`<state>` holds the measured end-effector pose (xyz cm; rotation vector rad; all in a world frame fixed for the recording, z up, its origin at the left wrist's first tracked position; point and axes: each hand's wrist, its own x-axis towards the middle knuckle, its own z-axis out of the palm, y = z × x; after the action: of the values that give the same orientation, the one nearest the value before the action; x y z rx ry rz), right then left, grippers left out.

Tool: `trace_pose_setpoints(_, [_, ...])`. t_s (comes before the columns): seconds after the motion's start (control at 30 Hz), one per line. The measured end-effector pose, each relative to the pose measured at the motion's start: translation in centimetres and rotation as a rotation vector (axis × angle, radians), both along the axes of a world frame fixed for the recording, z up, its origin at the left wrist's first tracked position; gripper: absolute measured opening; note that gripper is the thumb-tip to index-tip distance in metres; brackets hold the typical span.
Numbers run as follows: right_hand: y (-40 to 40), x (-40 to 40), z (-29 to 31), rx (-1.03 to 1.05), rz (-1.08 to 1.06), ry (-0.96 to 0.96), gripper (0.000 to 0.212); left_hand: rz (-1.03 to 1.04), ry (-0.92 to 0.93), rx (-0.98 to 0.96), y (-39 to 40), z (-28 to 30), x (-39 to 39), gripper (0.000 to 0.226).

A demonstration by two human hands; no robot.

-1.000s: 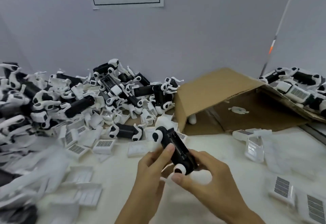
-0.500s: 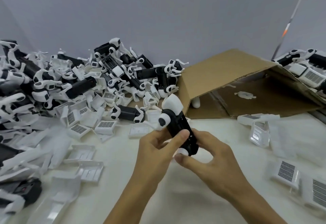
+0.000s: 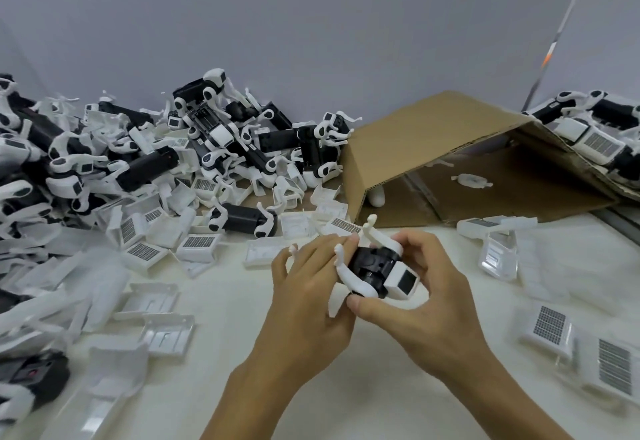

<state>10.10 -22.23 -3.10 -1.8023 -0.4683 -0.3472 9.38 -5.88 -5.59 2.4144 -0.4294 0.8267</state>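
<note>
There is one left hand [image 3: 308,287], one right hand [image 3: 426,297], one toy robot dog [image 3: 377,269] and one cardboard box [image 3: 426,134]. The piled toy dogs [image 3: 221,148] and the white solar-panel pieces [image 3: 199,245] are too many to count.

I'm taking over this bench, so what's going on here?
A person holds a small black-and-white plastic dog-shaped toy above the white table, left hand and right hand both gripping it. A heap of similar toys lies at the left, white grilled plastic covers are scattered nearby, and a brown cardboard box lies tipped behind.
</note>
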Motion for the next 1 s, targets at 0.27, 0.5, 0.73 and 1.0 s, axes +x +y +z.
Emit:
trace_pose_setpoints(0.27, [0.9, -0.1, -0.2, 0.209, -0.058, 0.285, 0.065, 0.212, -0.183, 0.012, -1.4, 0.0, 0.1, 0.079])
trace_pose_setpoints(0.5, [0.8, 0.2, 0.9, 0.341, -0.028, 0.225, 0.089, 0.082, -0.326, -0.358, -1.1, 0.9, -0.3, 0.038])
trace_pose_setpoints(0.73, [0.6, -0.8, 0.2, 0.039, 0.176, -0.051, 0.04, -0.474, 0.635, -1.688, -1.7, 2.9, -1.4, 0.045])
trace_pose_setpoints(1.0, [0.9, -0.7, -0.8, -0.037, 0.151, -0.112, 0.027, -0.47, 0.676, -1.77, -2.5, 3.2, -1.6, 0.052])
